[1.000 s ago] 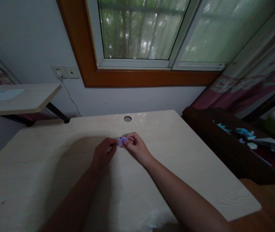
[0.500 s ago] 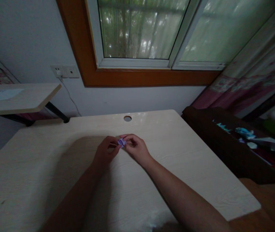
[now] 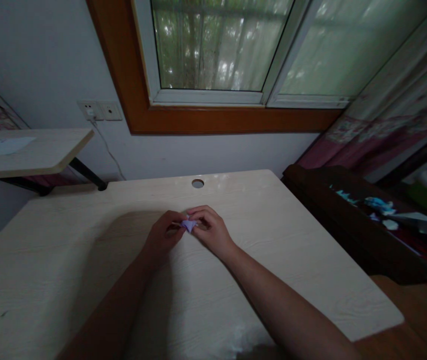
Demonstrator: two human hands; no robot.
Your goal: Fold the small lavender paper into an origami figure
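A small purple piece of folded paper (image 3: 189,225) is pinched between my two hands above the middle of the desk (image 3: 273,220). My left hand (image 3: 164,231) grips its left side between thumb and fingers. On the opposite side, my right hand (image 3: 213,229) holds it with thumb and fingertips, the index finger over its upper edge. Fingertips cover parts of the paper, so its full shape is hidden.
A raised shelf (image 3: 48,150) on black legs stands at the desk's back left. Near the back edge is a round cable hole (image 3: 197,183). A white cord (image 3: 106,145) hangs from the wall socket (image 3: 99,110). Dark wooden furniture (image 3: 322,215) bearing assorted items stands to the right.
The purple paper has turned between my fingers; a plain pointed face now shows where a striped, creased side was. Both hands have shifted only slightly.
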